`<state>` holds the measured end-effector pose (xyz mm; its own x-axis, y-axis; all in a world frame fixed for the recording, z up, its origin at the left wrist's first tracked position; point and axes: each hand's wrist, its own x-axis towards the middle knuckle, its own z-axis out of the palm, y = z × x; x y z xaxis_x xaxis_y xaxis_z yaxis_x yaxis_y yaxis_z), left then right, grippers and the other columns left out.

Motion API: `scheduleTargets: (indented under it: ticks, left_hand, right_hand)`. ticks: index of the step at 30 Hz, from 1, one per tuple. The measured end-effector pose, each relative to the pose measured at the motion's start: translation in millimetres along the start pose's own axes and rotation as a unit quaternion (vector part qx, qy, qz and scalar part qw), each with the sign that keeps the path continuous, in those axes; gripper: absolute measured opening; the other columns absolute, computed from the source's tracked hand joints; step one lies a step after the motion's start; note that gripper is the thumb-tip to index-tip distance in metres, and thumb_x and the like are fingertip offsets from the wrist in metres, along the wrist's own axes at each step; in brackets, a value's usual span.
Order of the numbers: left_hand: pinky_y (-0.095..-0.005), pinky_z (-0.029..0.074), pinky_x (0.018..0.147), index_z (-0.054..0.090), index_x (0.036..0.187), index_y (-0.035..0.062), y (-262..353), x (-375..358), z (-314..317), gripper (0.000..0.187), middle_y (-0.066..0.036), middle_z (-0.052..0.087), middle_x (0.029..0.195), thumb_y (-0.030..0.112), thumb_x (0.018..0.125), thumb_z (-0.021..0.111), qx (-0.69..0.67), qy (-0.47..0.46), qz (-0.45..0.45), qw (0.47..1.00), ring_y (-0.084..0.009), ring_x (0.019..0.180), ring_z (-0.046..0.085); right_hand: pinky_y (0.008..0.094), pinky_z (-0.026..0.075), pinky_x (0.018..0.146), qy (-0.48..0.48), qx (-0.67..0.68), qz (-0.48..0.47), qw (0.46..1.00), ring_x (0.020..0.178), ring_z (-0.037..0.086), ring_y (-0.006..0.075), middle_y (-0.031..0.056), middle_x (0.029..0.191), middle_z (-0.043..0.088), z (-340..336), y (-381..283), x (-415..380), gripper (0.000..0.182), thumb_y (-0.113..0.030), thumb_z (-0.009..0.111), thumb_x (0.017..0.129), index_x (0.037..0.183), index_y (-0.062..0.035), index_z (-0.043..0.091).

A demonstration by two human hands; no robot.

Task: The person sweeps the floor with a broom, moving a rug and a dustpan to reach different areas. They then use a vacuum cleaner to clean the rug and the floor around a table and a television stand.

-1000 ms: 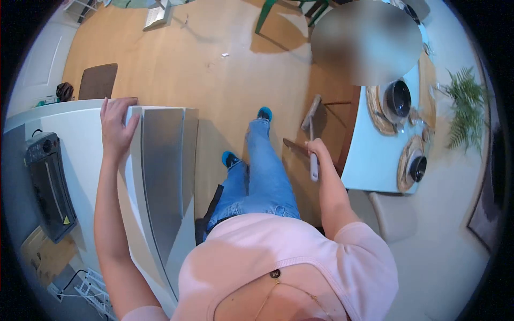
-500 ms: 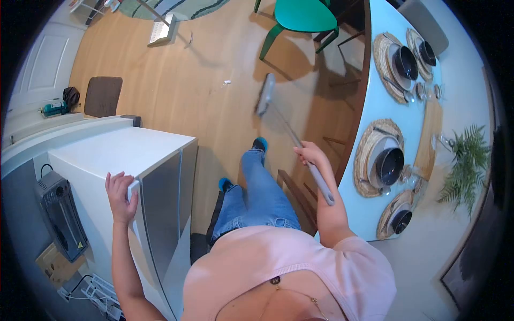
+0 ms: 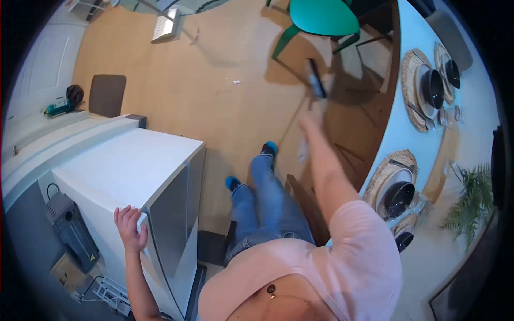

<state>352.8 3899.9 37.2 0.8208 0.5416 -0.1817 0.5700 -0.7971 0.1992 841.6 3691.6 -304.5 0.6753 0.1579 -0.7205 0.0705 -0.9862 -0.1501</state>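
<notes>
My right hand (image 3: 310, 120) is closed round the grey handle of a broom. Its arm reaches forward between the green chair and the table. The broom's head (image 3: 316, 80) hangs beyond the hand with dark bristles showing; motion smears the handle and fingers. My left hand (image 3: 130, 229) rests at the top front edge of a tall white cabinet (image 3: 128, 166) with grey door fronts. Its thumb and fingers lie on either side of a white edge piece (image 3: 141, 220). Small white scraps (image 3: 236, 82) lie on the wooden floor ahead of my feet.
A white dustpan (image 3: 166, 28) with a long handle stands at the far left. The green chair (image 3: 324, 17) is ahead, beside a light-blue table (image 3: 415, 29) set with dark bowls on woven mats. A toaster oven (image 3: 75, 232) and a brown mat (image 3: 107, 95) are at the left.
My right arm has stretched forward with the broom, whose head has swung right towards the chair and turned bristles into view. My left hand keeps its place on the cabinet edge. The view has shifted slightly.
</notes>
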Motion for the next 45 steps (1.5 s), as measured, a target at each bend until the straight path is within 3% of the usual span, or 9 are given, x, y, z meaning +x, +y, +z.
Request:
scheduleTargets:
  ticks: [2, 6, 17, 23, 31, 37, 40, 43, 45]
  left_hand:
    - [-0.0490, 0.022, 0.096, 0.054, 0.092, 0.0034, 1, -1, 0, 0.034, -0.011, 0.055, 0.095, 0.021, 0.063, 0.053, -0.001, 0.001, -0.001, 1.000, -0.0305, 0.099, 0.047]
    - [-0.0497, 0.022, 0.095, 0.054, 0.092, 0.0027, 0, -1, -2, 0.034, -0.012, 0.054, 0.095, 0.021, 0.063, 0.052, 0.000, -0.001, 0.001, 1.000, -0.0312, 0.099, 0.047]
    - [-0.0525, 0.020, 0.095, 0.052, 0.093, 0.0015, -8, 0, 6, 0.033, -0.014, 0.052, 0.097, 0.024, 0.069, 0.047, 0.034, -0.041, -0.003, 0.999, -0.0331, 0.101, 0.045]
    - [-0.0527, 0.019, 0.096, 0.051, 0.095, 0.0036, -12, -9, 13, 0.036, -0.012, 0.050, 0.099, 0.027, 0.068, 0.047, 0.053, -0.067, -0.015, 0.996, -0.0326, 0.103, 0.043]
    - [-0.0511, 0.019, 0.096, 0.051, 0.095, 0.0019, -5, -2, 7, 0.034, -0.014, 0.051, 0.098, 0.024, 0.070, 0.047, 0.028, -0.026, 0.005, 0.999, -0.0319, 0.101, 0.044]
    - [-0.0493, 0.022, 0.095, 0.053, 0.091, 0.0024, 2, -2, 0, 0.034, -0.013, 0.053, 0.094, 0.020, 0.062, 0.051, 0.003, 0.001, -0.002, 1.000, -0.0308, 0.096, 0.047]
    - [-0.0478, 0.022, 0.095, 0.055, 0.088, 0.0026, 1, 2, -5, 0.032, -0.011, 0.054, 0.092, 0.020, 0.062, 0.052, -0.010, 0.010, -0.008, 1.000, -0.0295, 0.096, 0.048]
    - [-0.0464, 0.022, 0.096, 0.056, 0.086, 0.0029, -2, 1, -4, 0.030, -0.010, 0.055, 0.090, 0.021, 0.061, 0.054, -0.025, 0.019, -0.010, 0.999, -0.0282, 0.095, 0.049]
    - [-0.0460, 0.023, 0.096, 0.056, 0.086, 0.0029, -5, 0, -4, 0.031, -0.009, 0.056, 0.090, 0.021, 0.061, 0.054, -0.036, 0.027, -0.008, 0.999, -0.0276, 0.095, 0.049]
  right_hand:
    - [0.0395, 0.046, 0.060, 0.058, -0.092, -0.101, 0.989, 0.072, 0.059, 0.0328, 0.0216, 0.082, 0.059, 94, 26, 17, 0.024, -0.005, 0.046, 0.074, 0.096, 0.0040, 0.053]
    - [0.0339, 0.045, 0.045, -0.286, 0.112, -0.046, 0.950, 0.048, 0.056, 0.0221, 0.0151, 0.064, 0.056, -46, 21, -87, 0.034, -0.013, 0.055, 0.074, 0.099, 0.0081, 0.046]
    - [0.0375, 0.048, 0.074, 0.178, -0.191, 0.008, 0.965, 0.089, 0.057, 0.0306, 0.0242, 0.098, 0.055, -94, 39, 51, 0.046, -0.011, 0.047, 0.078, 0.116, 0.0096, 0.032]
    - [0.0391, 0.045, 0.080, 0.088, -0.111, 0.018, 0.990, 0.095, 0.052, 0.0363, 0.0265, 0.100, 0.053, -62, 90, 142, 0.046, -0.008, 0.052, 0.073, 0.113, 0.0054, 0.036]
    - [0.0374, 0.048, 0.074, -0.046, -0.119, -0.040, 0.991, 0.087, 0.057, 0.0331, 0.0239, 0.102, 0.053, 22, 80, -9, 0.055, -0.005, 0.045, 0.074, 0.126, -0.0015, 0.029]
    - [0.0339, 0.048, 0.048, -0.121, 0.163, -0.002, 0.979, 0.049, 0.058, 0.0255, 0.0195, 0.086, 0.059, -66, 85, -119, 0.051, -0.013, 0.053, 0.072, 0.120, -0.0055, 0.040]
    - [0.0341, 0.048, 0.050, -0.037, 0.023, 0.076, 0.996, 0.054, 0.059, 0.0266, 0.0191, 0.086, 0.060, -58, 103, -111, 0.046, -0.015, 0.054, 0.071, 0.114, -0.0024, 0.044]
    - [0.0347, 0.049, 0.052, 0.092, -0.155, -0.095, 0.979, 0.057, 0.060, 0.0270, 0.0190, 0.079, 0.060, -8, 134, -40, 0.031, -0.012, 0.052, 0.070, 0.099, 0.0007, 0.052]
    - [0.0370, 0.049, 0.062, -0.122, -0.220, -0.011, 0.968, 0.069, 0.061, 0.0286, 0.0204, 0.077, 0.060, -9, 45, -54, 0.018, -0.010, 0.052, 0.067, 0.080, -0.0027, 0.063]
